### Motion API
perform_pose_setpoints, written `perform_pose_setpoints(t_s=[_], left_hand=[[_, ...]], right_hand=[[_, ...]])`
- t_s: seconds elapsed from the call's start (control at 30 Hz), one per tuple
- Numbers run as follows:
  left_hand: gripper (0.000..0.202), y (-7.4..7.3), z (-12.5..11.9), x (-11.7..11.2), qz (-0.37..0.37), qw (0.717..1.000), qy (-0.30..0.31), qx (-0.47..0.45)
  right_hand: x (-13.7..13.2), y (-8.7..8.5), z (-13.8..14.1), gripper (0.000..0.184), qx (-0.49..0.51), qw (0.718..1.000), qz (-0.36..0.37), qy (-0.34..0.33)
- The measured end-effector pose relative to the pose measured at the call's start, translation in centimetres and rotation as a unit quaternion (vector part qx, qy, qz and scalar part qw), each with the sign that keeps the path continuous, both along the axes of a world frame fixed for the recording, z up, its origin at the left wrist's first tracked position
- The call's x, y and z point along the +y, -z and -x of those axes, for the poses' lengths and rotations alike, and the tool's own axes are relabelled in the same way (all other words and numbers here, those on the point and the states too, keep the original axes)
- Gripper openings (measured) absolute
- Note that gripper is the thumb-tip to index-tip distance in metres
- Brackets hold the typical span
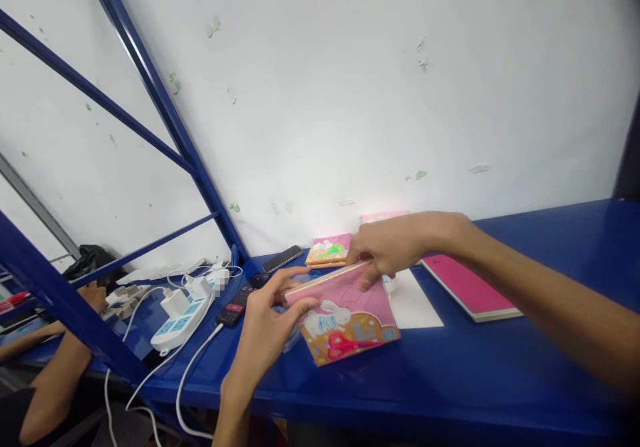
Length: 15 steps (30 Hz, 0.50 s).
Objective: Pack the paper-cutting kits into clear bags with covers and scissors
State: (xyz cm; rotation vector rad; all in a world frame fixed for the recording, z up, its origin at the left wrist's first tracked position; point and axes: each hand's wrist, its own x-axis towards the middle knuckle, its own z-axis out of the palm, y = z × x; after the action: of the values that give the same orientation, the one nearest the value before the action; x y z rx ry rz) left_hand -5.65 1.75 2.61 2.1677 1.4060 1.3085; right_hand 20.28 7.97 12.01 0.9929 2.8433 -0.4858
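A pink and orange booklet [327,320] is held tilted above the front part of the blue table. Its front shows a white rabbit and red scissors; whether the scissors are real or printed I cannot tell. My left hand [270,314] grips the booklet's upper left corner, thumb on the front and fingers behind. At the top edge, toward the right, my right hand [385,247] pinches it between thumb and fingers. Behind it lies a similar pink and yellow booklet [327,248]. A white sheet of paper [415,300] is partly covered by the held booklet.
A bright pink book [470,287] lies on the blue table [560,287] under my right forearm. Phones [283,258], a white power strip [183,324] and loose cables are at the left. Beyond the blue metal frame [170,100], another person's arm [65,360] rests.
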Motion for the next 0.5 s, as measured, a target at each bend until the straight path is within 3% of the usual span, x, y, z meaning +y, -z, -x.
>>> perform_pose_setpoints(t_s=[0.13, 0.3, 0.4, 0.5], left_hand=[[0.053, -0.2, 0.1, -0.4, 0.005, 0.995, 0.006, -0.098], [0.055, -0.5, -0.3, -0.6, 0.0, 0.993, -0.027, -0.112], [0.053, -0.3, -0.4, -0.5, 0.005, 0.996, -0.026, -0.09], [0.051, 0.0, -0.4, -0.3, 0.018, 0.997, -0.018, -0.068]], right_hand=[[1.8, -1.4, -2.6, 0.033, 0.061, 0.996, -0.059, -0.013], [4.6, -3.1, -8.3, 0.04, 0.138, 0.972, -0.154, 0.114], [6.8, -2.8, -11.6, 0.042, 0.171, 0.951, -0.166, 0.194], [9.0, -1.0, -14.2, 0.044, 0.236, 0.934, -0.118, 0.242]])
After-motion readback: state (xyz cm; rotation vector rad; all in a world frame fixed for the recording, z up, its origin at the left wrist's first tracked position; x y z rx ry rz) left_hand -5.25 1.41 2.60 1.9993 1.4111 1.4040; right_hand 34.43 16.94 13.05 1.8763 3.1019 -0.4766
